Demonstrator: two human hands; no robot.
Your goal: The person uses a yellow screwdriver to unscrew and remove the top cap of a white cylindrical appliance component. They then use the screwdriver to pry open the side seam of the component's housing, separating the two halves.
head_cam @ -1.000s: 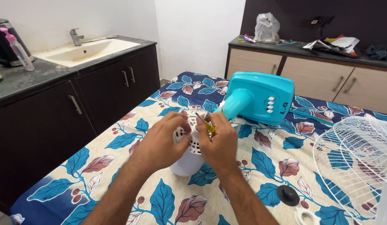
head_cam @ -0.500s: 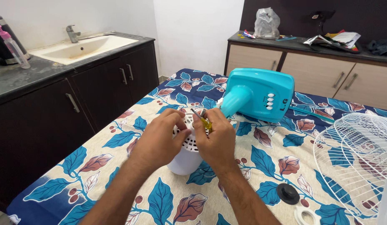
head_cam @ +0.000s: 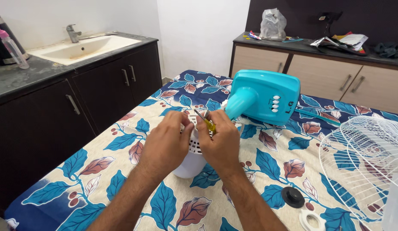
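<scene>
At mid-frame, over the floral cloth (head_cam: 122, 171), both hands — left hand (head_cam: 166, 143) cupping the white vented motor housing (head_cam: 191, 160), right hand (head_cam: 221, 141) pinching a yellow-handled screwdriver (head_cam: 206, 122) — pressed close beside the teal fan base (head_cam: 263, 96), a clear plastic bag (head_cam: 272, 25) upper right.

White vented motor housing (head_cam: 191, 159) upright on cloth; yellow-handled screwdriver (head_cam: 206, 122) at top.

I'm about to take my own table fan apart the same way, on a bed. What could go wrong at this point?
The screwdriver tip sits close to the left hand fingers; a slip could jab them. The white motor housing stands on a soft floral sheet, so it may tip or roll under pressure. Small loose parts, like the black cap and white ring, could get lost in the busy pattern or roll off the edge.
</scene>
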